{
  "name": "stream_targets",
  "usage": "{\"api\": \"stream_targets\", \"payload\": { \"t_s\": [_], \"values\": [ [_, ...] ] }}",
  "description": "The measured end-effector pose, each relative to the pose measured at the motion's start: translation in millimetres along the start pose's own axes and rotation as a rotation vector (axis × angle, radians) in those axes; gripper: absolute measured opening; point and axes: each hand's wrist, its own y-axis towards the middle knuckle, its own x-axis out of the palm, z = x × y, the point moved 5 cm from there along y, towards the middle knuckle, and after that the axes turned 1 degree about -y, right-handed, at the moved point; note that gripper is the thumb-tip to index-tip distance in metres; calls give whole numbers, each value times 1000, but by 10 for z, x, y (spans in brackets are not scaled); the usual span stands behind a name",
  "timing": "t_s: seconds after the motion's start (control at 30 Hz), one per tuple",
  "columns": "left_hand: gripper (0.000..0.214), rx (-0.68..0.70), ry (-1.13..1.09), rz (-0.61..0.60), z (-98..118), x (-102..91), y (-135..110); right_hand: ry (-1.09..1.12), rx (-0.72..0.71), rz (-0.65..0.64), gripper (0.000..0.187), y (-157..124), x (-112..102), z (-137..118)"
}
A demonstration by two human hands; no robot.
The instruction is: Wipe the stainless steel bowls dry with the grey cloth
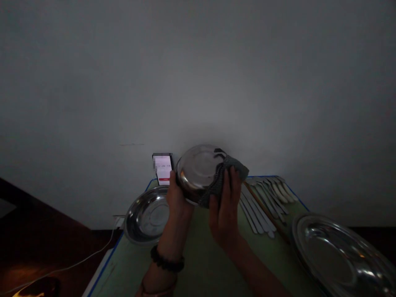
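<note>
A shiny metal bowl (199, 167) is held up above the table, tilted so that its underside faces me. My left hand (179, 196) grips its left rim, thumb up along the side and the other fingers hidden beneath. On the right side of the bowl, my right hand (227, 208) presses a grey cloth (238, 167) against the metal, its fingers closed over the fabric. Part of the cloth drapes down the bowl's right edge. Behind my left forearm, a second metal bowl (145, 218) rests on the table, partly covered by the arm.
A phone (163, 169) with a lit screen leans against the wall at the back. Several metal utensils (258, 210) lie in rows at the right, near a large metal basin (331, 255). A white cable (89, 258) hangs off the left of the green table (198, 255).
</note>
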Motion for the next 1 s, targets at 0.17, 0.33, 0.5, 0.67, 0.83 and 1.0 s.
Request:
{"api": "stream_targets", "payload": {
  "t_s": [0.17, 0.33, 0.5, 0.67, 0.83, 1.0],
  "values": [
    [32, -108, 32, -151, -187, 132, -218, -289, -161, 15, 66, 11, -19, -87],
    [37, -136, 6, -306, -290, 230, -375, -342, -152, 46, 68, 76, -80, 14],
    [38, -72, -6, -355, -205, 239, -310, -187, -146, 58, 75, 102, -116, 137],
    [36, 8, 194, -293, -113, 127, -99, 42, 19, 84, 58, 246, -270, 375],
    [53, 220, 787, -243, 67, 103, -166, 59, 204, 55, 46, 417, -441, 550],
    [53, 308, 1041, -412, 55, 212, -318, -98, 14, -20, 43, 391, -373, 290]
  ]
}}
